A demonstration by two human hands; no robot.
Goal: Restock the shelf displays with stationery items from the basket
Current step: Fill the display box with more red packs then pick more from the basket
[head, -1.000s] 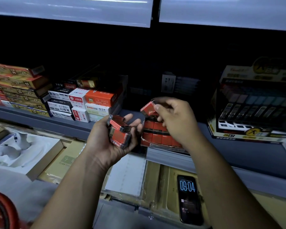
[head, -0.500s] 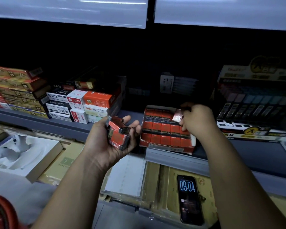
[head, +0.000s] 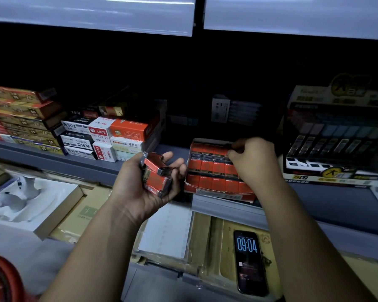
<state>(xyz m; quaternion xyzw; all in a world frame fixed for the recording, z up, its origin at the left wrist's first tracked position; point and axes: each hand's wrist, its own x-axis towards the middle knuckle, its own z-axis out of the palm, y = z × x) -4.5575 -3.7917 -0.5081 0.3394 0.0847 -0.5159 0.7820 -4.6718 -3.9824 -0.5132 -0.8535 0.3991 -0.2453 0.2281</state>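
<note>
My left hand (head: pixel 140 190) is held palm up in front of the shelf and grips a few small red boxes (head: pixel 156 173). To its right an open display carton (head: pixel 218 192) full of the same red boxes lies on the grey shelf (head: pixel 327 199). My right hand (head: pixel 252 160) rests over the carton's far right corner, fingertips pinched on a small red box (head: pixel 229 147) at the back row. Part of the carton is hidden under that hand. The red basket (head: pixel 0 277) shows only as a rim at the bottom left.
Stacked pen-refill boxes (head: pixel 109 136) and gold boxes (head: pixel 20 118) fill the shelf's left. A tall lead-refill display (head: pixel 334 136) stands at the right. Below lie a phone showing 09:04 (head: pixel 249 261), flat cardboard packs (head: pixel 207 234) and a white moulded tray (head: pixel 24 199).
My right hand carried one red box from near my left hand to the carton's back right corner and has lowered it into the row. My left hand has stayed put.
</note>
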